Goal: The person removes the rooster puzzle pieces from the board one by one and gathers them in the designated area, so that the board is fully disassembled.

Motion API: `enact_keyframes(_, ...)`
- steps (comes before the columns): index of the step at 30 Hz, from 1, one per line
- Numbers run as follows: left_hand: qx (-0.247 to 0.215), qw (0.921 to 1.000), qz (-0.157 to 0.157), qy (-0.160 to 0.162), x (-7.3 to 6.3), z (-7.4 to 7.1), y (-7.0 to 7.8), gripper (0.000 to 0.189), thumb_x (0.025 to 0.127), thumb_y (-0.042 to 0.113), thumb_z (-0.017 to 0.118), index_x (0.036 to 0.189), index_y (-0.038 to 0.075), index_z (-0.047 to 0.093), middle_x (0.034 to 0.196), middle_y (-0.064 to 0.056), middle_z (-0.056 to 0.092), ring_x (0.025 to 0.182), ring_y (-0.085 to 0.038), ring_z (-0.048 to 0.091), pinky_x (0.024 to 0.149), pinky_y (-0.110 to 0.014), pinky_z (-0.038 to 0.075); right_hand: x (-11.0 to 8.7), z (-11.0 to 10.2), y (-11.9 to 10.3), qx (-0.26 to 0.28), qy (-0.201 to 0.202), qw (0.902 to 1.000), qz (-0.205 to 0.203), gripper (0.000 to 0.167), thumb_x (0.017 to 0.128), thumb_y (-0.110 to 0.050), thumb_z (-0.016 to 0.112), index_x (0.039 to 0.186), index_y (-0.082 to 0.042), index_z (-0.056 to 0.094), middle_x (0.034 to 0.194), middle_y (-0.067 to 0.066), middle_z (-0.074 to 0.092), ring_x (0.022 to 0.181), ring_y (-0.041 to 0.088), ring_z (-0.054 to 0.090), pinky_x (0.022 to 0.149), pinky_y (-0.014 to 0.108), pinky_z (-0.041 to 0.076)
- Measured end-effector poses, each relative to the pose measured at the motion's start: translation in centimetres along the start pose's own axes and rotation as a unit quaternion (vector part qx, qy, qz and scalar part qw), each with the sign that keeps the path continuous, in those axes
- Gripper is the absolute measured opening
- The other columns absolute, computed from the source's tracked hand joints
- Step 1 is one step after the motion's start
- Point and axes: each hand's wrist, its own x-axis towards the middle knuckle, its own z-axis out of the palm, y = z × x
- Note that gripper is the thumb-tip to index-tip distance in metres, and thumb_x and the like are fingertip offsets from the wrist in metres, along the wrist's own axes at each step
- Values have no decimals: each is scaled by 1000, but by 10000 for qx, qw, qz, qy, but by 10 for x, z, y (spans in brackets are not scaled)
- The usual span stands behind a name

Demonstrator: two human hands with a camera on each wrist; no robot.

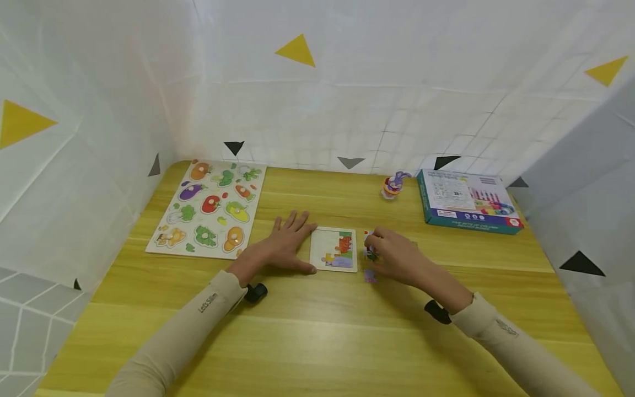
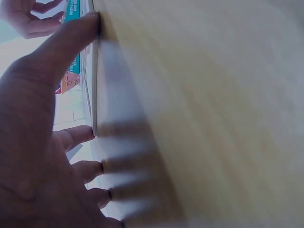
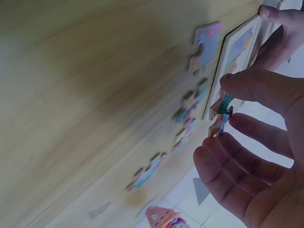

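A small jigsaw tray [image 1: 324,240] lies flat on the table, partly filled with pieces along its right and lower sides. My left hand [image 1: 284,246] rests at its left end with fingers spread. Its thumb and index finger touch the tray's edge in the left wrist view. To the right of the tray, my right hand [image 1: 398,258] pinches a jigsaw piece [image 3: 222,105] between thumb and fingers, lifted above the table. Several loose pieces lie beside the tray, among them a purple-blue one [image 3: 209,42] and a longer one [image 3: 146,173] farther off.
To the left lies a vegetable peg board [image 1: 260,190]. A purple bunny toy [image 1: 395,183] stands at the back, and a flat teal-edged box [image 1: 468,201] lies at the back right. White sheeting [image 1: 317,121] with coloured triangles rises behind the table.
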Motion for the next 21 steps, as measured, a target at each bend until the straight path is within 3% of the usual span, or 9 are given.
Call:
enact_keyframes(10, -73, 10000, 30, 34, -1, 0, 0, 111, 78, 69, 72, 161, 16, 21, 166, -17, -1, 150, -42, -6, 112, -69, -1, -13, -1, 14, -130, -25, 9998, 163, 37, 77, -14, 87, 107, -3, 69, 98, 9, 60, 82, 20, 59, 70, 40, 53)
enact_keyframes(21, -80, 9999, 47, 42, -1, -1, 0, 111, 78, 70, 71, 161, 15, 21, 167, -17, 0, 150, -42, -6, 112, -69, -2, -20, 1, 26, -131, 225, 9996, 115, 31, 74, -9, 85, 101, -3, 70, 96, 10, 61, 80, 20, 58, 68, 40, 53)
